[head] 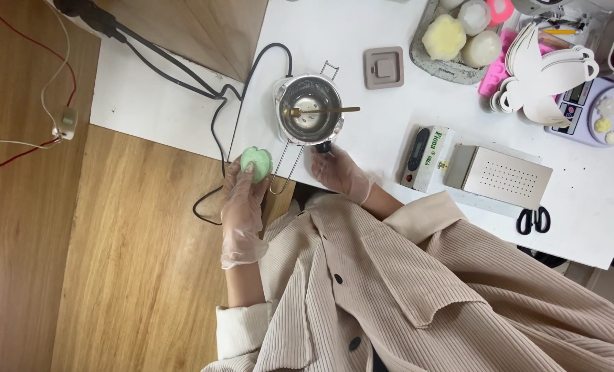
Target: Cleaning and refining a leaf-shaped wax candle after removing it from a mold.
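Left hand (244, 200), gloved: grip pinched a pale green wax piece (257, 163) at centre-left of frame, by the desk (362, 27) edge. Likely light, brittle, slick; best held by its rim. Right hand (338, 172): grip closed on the melting pot (310, 110) handle.

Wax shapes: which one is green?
The flower-shaped piece held in the gloved left hand, beside the metal melting pot. The other shapes, in the grey tray at the table's far side, are pale yellow, white and pink.

A pale green flower-shaped candle (257, 162) sits just left of a small open steel melting pot (309, 110).
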